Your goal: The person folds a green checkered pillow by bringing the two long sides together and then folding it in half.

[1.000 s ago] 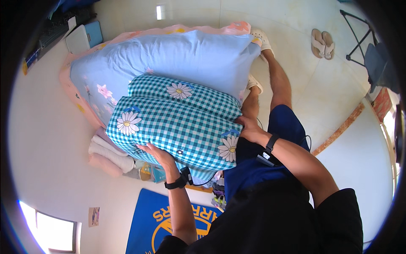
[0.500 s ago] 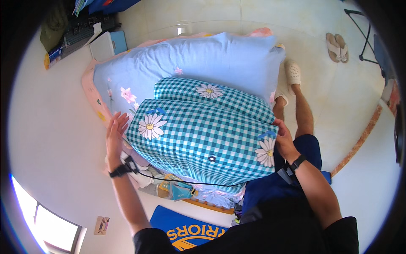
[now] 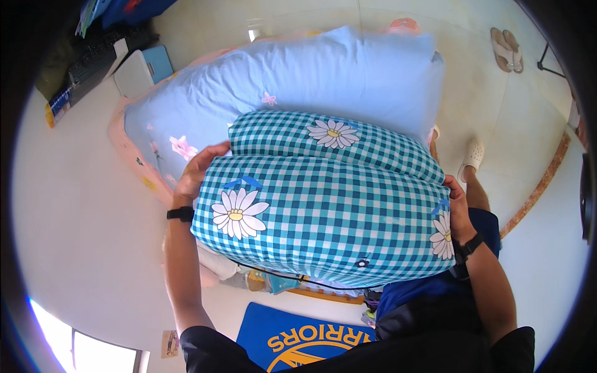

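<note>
A thick folded quilt (image 3: 323, 214), teal-and-white checked with big white daisies, lies in two rolled layers before me on a bed with a light blue sheet (image 3: 348, 74). At its left end my left hand (image 3: 198, 173) is closed, fingertips at the groove between the layers. My right hand (image 3: 459, 211) grips the opposite end, its fingers reaching into the same groove and partly hidden by the fabric. Black bands circle both wrists. A thin black cable (image 3: 298, 280) runs along the quilt's near side.
A white wall (image 3: 81, 186) stands close on the left. Beyond the bed's far left corner are a white-and-blue box (image 3: 144, 69) and dark bags. Sandals (image 3: 507, 50) lie on the tiled floor, upper right. A blue mat (image 3: 255, 323) is below the bed; my foot wears a cream clog (image 3: 474, 155).
My left hand, spread beside the quilt's left end before, now grips it. The right hand keeps its hold. The quilt appears larger and slightly further right as the view shifts.
</note>
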